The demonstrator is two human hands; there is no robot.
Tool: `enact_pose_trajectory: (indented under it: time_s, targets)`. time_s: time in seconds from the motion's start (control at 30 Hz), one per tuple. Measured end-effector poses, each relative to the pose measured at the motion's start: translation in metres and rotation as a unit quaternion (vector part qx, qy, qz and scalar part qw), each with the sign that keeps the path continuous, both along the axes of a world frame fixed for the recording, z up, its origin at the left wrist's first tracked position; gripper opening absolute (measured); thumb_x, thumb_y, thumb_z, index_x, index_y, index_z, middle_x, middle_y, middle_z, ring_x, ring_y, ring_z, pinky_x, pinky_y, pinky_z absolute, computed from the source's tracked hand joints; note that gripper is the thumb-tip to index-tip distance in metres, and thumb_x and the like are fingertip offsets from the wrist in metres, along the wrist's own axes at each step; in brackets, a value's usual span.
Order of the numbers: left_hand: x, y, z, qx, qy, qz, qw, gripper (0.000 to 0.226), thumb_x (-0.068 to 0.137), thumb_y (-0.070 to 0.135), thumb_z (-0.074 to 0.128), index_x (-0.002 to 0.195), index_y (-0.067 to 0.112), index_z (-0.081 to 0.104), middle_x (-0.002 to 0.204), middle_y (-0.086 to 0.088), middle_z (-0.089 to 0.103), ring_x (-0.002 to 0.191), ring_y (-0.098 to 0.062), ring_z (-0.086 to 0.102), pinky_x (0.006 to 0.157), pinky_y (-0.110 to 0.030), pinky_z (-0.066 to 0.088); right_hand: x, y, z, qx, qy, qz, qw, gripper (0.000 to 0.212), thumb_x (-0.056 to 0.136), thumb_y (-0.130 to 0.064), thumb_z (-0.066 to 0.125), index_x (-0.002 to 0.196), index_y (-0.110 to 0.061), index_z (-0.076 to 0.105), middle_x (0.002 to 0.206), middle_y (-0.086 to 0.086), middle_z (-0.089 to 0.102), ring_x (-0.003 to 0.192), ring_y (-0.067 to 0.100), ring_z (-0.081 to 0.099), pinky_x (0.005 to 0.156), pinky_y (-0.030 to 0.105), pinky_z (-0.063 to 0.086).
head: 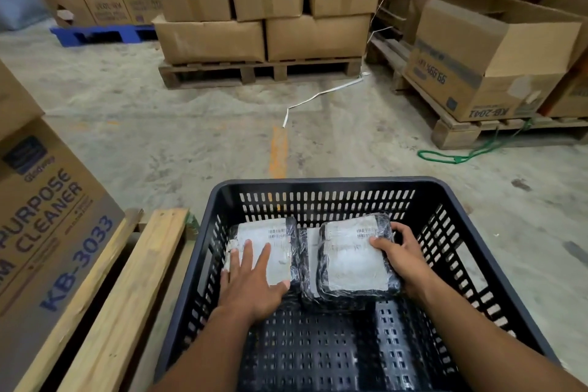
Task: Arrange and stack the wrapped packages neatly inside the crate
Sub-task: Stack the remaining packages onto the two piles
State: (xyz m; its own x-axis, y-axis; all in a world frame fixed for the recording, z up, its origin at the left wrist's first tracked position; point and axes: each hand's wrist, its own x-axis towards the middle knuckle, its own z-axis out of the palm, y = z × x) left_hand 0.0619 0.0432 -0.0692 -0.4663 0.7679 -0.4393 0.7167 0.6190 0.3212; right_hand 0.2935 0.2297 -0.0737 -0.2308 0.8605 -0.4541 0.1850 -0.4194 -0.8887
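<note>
A black perforated plastic crate [324,183] stands on the concrete floor in front of me. Against its far wall lie black plastic-wrapped packages with white labels. My left hand [251,280] rests flat, fingers spread, on the left package [264,242]. The right package [353,254] sits on top of another wrapped package [310,251], whose edge shows underneath. My right hand [401,251] grips the right package's right edge, thumb on top and fingers curled round the side.
A wooden pallet [127,280] carrying a "Purpose Cleaner" carton [47,226] sits close on the left. Stacked cardboard cartons on pallets [264,38] stand ahead and at the right [477,67]. A green cord [458,156] and a white strap [318,95] lie on the floor.
</note>
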Motion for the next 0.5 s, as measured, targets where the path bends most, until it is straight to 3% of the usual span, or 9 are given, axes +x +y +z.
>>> enact_pose_trajectory:
  time_s: [0.03,0.1,0.2,0.4,0.5]
  targets:
    - [-0.002,-0.001,-0.007,-0.007,0.009,-0.010,1.000,0.097,0.095,0.068,0.045,0.160,0.041,-0.022,0.163,0.000,-0.043,0.150,-0.028,-0.038,0.124,-0.054,-0.016,-0.005,0.001,-0.003,0.002,0.001,-0.002,1.000,0.047,0.093,-0.009,0.071,0.130,-0.025,0.047,0.110,0.015,0.073,0.073,0.029,0.080,0.053,0.037,0.063]
    - [-0.003,-0.002,-0.017,-0.022,0.039,-0.034,0.998,0.105,0.089,0.080,0.040,0.151,0.043,-0.036,0.154,0.000,-0.053,0.143,-0.029,-0.047,0.117,-0.054,-0.023,-0.017,0.001,-0.009,0.016,-0.008,0.008,1.000,0.050,0.096,-0.010,0.067,0.136,-0.026,0.043,0.118,0.013,0.069,0.091,0.033,0.077,0.073,0.046,0.066]
    - [-0.003,-0.002,-0.027,-0.023,0.066,-0.042,0.997,0.110,0.080,0.090,0.035,0.140,0.046,-0.046,0.148,0.001,-0.059,0.139,-0.030,-0.052,0.110,-0.052,-0.029,-0.034,-0.002,-0.022,0.047,-0.045,0.041,0.997,0.059,0.100,-0.015,0.061,0.152,-0.026,0.034,0.140,0.009,0.058,0.120,0.033,0.064,0.106,0.058,0.051]
    - [-0.005,-0.005,-0.030,-0.027,0.072,-0.048,0.996,0.116,0.078,0.090,0.041,0.146,0.046,-0.042,0.150,0.003,-0.059,0.138,-0.030,-0.054,0.111,-0.052,-0.029,-0.048,-0.003,-0.030,0.045,-0.054,0.096,0.993,0.060,0.104,-0.019,0.052,0.154,-0.040,0.025,0.153,0.011,0.049,0.119,0.026,0.058,0.109,0.048,0.043]
    - [-0.006,-0.004,-0.029,-0.029,0.070,-0.050,0.996,0.117,0.077,0.090,0.043,0.145,0.046,-0.042,0.151,0.002,-0.058,0.138,-0.030,-0.054,0.112,-0.052,-0.028,-0.047,-0.003,-0.027,0.052,-0.069,0.114,0.990,0.062,0.105,-0.027,0.053,0.156,-0.040,0.020,0.162,0.010,0.040,0.137,0.033,0.049,0.116,0.056,0.036]
